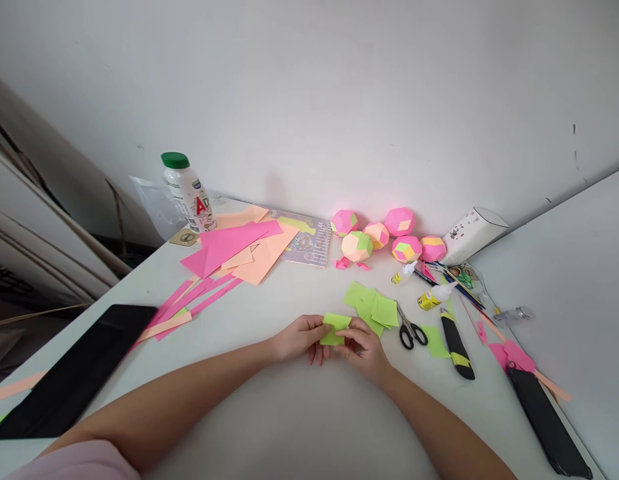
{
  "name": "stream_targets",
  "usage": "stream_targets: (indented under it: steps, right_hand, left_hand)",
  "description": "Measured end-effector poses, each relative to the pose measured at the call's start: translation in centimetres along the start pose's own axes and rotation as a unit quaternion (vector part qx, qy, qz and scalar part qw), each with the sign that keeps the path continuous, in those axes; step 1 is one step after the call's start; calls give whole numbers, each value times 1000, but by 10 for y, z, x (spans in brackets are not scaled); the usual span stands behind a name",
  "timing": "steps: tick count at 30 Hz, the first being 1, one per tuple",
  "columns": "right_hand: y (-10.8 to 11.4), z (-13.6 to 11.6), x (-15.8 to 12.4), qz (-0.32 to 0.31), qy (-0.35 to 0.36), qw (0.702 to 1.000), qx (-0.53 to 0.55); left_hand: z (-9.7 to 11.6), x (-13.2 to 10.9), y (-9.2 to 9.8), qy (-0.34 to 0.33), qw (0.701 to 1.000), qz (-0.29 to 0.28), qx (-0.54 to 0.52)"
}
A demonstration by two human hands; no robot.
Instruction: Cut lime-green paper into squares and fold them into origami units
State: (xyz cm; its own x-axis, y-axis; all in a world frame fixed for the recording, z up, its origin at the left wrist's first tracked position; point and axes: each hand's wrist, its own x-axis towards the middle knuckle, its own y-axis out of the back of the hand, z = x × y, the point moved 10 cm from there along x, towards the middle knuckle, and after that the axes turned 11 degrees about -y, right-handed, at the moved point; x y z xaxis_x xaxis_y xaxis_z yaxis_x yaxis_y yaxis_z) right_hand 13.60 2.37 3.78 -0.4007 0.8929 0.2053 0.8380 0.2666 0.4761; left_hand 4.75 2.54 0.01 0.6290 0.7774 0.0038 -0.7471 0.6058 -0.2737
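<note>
A small piece of lime-green paper [336,321] is held up between both hands, just above the table near its front. My left hand [305,335] pinches its left side, thumb on the face. My right hand [362,347] has its fingers closed on the right side. Just behind the right hand lie several loose green paper squares [384,311]. Black-handled scissors [412,334] rest beside them, their blades partly at the squares' edge. Whether the held paper is folded I cannot tell.
Several pink, peach and green paper balls [357,247] sit by the wall. On the right are glue bottles [436,295], a utility knife [456,343] and a black pouch [547,423]. Coloured sheets [264,257], a white bottle [188,197] and a black tablet-like slab [74,373] are on the left.
</note>
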Motion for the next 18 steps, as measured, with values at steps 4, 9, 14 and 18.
stream_targets:
  steps: [4, 9, 14, 18]
  right_hand:
    - [2, -3, 0, 12, 10, 1000, 4]
    - [7, 2, 0, 30, -18, 999, 36]
    - [9, 13, 2, 29, -94, 991, 94]
    - [9, 16, 2, 32, -123, 987, 103]
  left_hand:
    - [-2, 0, -2, 6, 1000, -14, 6]
    - [-7, -2, -4, 26, 999, -25, 30]
    - [-3, -4, -8, 2, 998, -39, 56]
    - [-5, -4, -4, 7, 996, -14, 89]
